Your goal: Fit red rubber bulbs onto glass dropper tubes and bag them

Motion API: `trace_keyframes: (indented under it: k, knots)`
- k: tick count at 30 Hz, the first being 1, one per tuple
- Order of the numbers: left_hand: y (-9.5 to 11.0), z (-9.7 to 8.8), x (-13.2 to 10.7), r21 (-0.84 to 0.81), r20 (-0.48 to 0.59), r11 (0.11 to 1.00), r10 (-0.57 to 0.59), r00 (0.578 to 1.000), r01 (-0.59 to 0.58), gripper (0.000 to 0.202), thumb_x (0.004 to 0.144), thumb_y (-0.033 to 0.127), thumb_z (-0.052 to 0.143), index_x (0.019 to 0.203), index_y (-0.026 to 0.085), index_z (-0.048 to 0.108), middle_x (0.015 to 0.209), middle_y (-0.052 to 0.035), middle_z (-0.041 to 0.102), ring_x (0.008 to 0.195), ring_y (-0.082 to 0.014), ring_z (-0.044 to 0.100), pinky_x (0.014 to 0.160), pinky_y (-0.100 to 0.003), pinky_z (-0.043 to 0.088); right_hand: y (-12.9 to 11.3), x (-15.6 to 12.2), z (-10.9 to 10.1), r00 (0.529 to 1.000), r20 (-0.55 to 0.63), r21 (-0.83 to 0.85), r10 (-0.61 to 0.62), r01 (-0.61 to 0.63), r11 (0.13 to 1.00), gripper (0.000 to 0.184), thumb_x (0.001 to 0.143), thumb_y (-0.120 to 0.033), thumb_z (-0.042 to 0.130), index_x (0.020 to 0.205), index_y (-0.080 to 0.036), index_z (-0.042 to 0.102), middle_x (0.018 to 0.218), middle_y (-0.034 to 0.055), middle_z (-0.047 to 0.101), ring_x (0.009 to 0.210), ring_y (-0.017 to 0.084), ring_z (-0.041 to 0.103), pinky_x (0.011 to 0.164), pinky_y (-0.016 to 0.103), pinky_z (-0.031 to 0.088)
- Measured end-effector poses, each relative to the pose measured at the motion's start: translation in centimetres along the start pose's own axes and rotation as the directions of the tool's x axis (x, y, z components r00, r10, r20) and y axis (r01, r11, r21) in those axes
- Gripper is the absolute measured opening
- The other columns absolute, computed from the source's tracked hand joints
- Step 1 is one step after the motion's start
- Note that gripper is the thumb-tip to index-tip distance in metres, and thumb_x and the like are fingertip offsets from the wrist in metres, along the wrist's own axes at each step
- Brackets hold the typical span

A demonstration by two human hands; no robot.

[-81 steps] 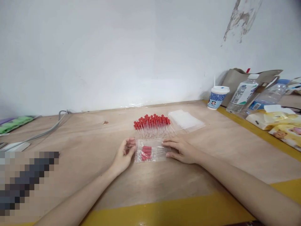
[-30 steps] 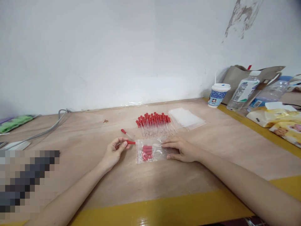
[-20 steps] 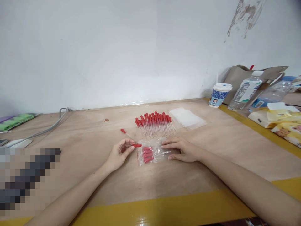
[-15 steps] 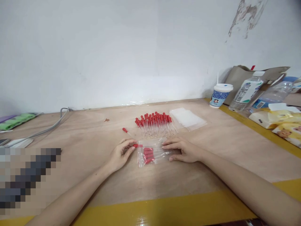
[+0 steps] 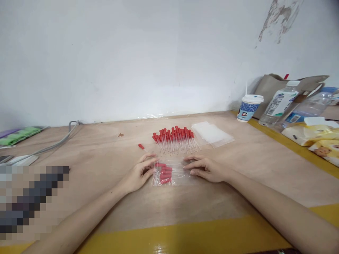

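Observation:
A small clear bag [image 5: 173,173] lies flat on the wooden table [image 5: 106,165] and holds several red-bulbed glass droppers [image 5: 165,172]. My left hand [image 5: 139,173] is at the bag's left, open end, with its fingers and thumb closed on that edge beside the topmost red bulb. My right hand [image 5: 206,168] rests on the bag's right end, fingers stretched out flat and pressing it down. Just beyond the bag lies a pile of several more droppers [image 5: 174,138]. A single dropper [image 5: 141,146] lies apart to the pile's left.
A stack of clear bags [image 5: 212,133] lies right of the pile. A paper cup [image 5: 249,107], plastic bottles [image 5: 278,104], a tan bag and tissue packs [image 5: 308,132] crowd the right side. A grey cable [image 5: 57,143] and green packaging [image 5: 18,134] lie far left.
My left hand picked a dropper up from the left and slid it bulb-last into the bag's mouth; it now grips the bag's edge. My right hand stayed on the bag.

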State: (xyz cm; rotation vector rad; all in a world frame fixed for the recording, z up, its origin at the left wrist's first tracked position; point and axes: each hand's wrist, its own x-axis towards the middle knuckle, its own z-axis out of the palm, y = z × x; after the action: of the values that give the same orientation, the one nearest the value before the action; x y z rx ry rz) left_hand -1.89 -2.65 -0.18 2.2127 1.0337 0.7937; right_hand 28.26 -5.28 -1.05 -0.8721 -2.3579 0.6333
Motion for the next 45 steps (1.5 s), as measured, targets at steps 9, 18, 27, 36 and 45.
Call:
trace_keyframes:
  k: [9,18,27,36,45]
  knots:
    - [-0.1,-0.7,2.2,0.002,0.142,0.998,0.063,0.988,-0.064,0.028,0.082,0.028,0.051,0.106,0.028,0.064,0.106,-0.0041,0.065,0.098,-0.0210,0.059,0.089,-0.037,0.045,0.1,0.1,-0.1,0.996,-0.065,0.064,0.065,-0.061,0.996,0.023,0.080,-0.031,0.058,0.101,-0.021,0.062,0.116,0.0083,0.053,0.108,0.019,0.051,0.094,0.038,0.041]
    - [0.3,-0.3,0.8,-0.227,0.082,0.956,-0.171,0.982,0.185,0.025,0.070,0.033,0.064,0.091,0.021,0.070,0.096,-0.0061,0.069,0.090,-0.0228,0.064,0.085,-0.036,0.049,0.5,-0.1,-0.6,0.998,-0.011,0.109,0.065,-0.063,0.992,0.027,0.077,-0.032,0.062,0.102,-0.021,0.062,0.115,0.0078,0.054,0.108,0.019,0.052,0.094,0.038,0.040]
    - [1.4,2.7,0.4,-0.511,-0.215,0.813,-0.434,0.875,0.278,0.035,0.062,0.035,0.070,0.067,0.018,0.041,0.052,0.0076,0.050,0.050,-0.0085,0.053,0.047,-0.018,0.040,0.3,-0.1,-0.5,0.997,-0.001,0.113,0.075,-0.075,0.991,0.028,0.076,-0.033,0.063,0.101,-0.022,0.063,0.116,0.0076,0.054,0.109,0.020,0.050,0.094,0.038,0.039]
    - [2.3,2.8,0.2,-0.432,-0.054,0.865,-0.307,0.950,0.255,0.030,0.065,0.035,0.066,0.078,0.017,0.046,0.079,-0.0010,0.057,0.072,-0.0118,0.054,0.063,-0.022,0.043,0.4,-0.1,-0.5,0.998,0.004,0.129,0.064,-0.064,0.990,0.027,0.076,-0.032,0.063,0.101,-0.023,0.063,0.115,0.0070,0.055,0.108,0.019,0.051,0.094,0.038,0.040]
    - [1.1,2.7,0.8,-0.338,0.037,0.918,-0.205,0.978,0.206,0.024,0.080,0.037,0.051,0.081,0.019,0.036,0.067,0.0038,0.049,0.058,-0.0083,0.043,0.055,-0.021,0.035,0.7,-0.1,-0.3,0.999,-0.003,0.118,0.046,-0.045,0.992,0.025,0.078,-0.030,0.062,0.101,-0.022,0.064,0.114,0.0071,0.056,0.106,0.019,0.052,0.093,0.037,0.041]
